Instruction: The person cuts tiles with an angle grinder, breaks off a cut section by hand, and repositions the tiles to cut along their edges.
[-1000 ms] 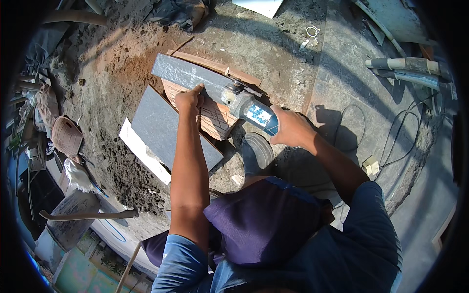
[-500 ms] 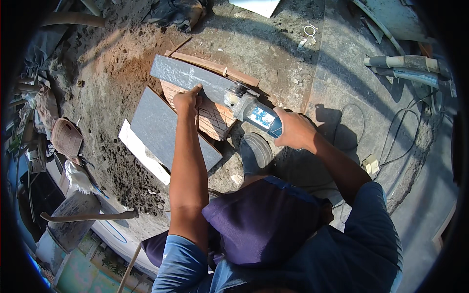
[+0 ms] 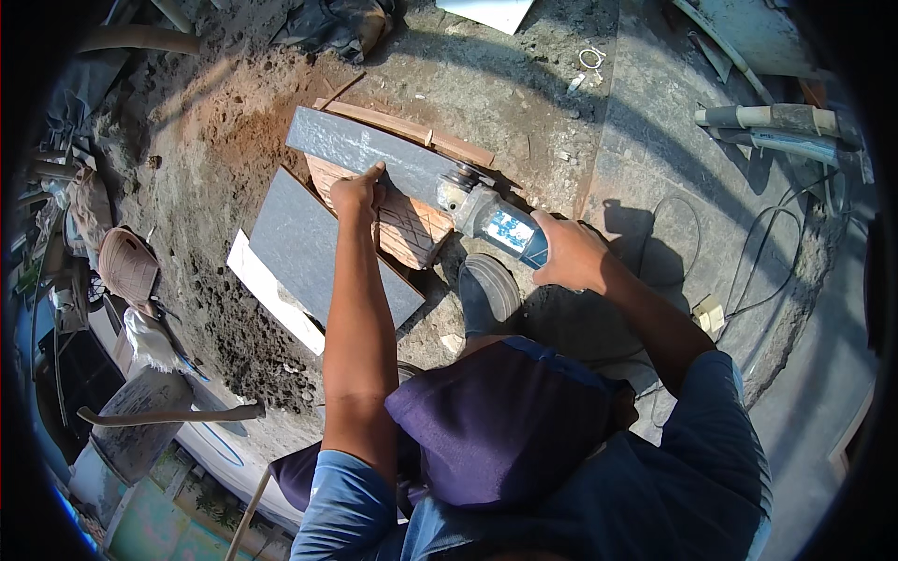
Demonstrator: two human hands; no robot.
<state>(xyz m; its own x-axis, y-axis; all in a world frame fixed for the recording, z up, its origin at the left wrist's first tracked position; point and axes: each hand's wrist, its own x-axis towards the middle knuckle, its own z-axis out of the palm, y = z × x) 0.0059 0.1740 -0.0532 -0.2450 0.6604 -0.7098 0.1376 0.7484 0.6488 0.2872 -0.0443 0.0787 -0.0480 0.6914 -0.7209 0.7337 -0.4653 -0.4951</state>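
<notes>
My right hand grips the blue body of an angle grinder, whose disc head rests at the right end of a dark grey tile strip. My left hand holds that strip near its middle, index finger on the surface, other fingers curled at its lower edge. The strip lies on a reddish board with dark lines across it. A larger grey tile lies just left, over a white sheet. My foot is below the grinder. The cutting edge of the disc is hard to make out.
Pipes and loose cable lie at the right. A wooden batten is behind the strip. Dark cloth is at the top. Rubble, a tan sandal-like object and a wooden handle are at the left.
The grinder and my right hand have shifted slightly to the right along the tile strip. My left hand has barely moved.
</notes>
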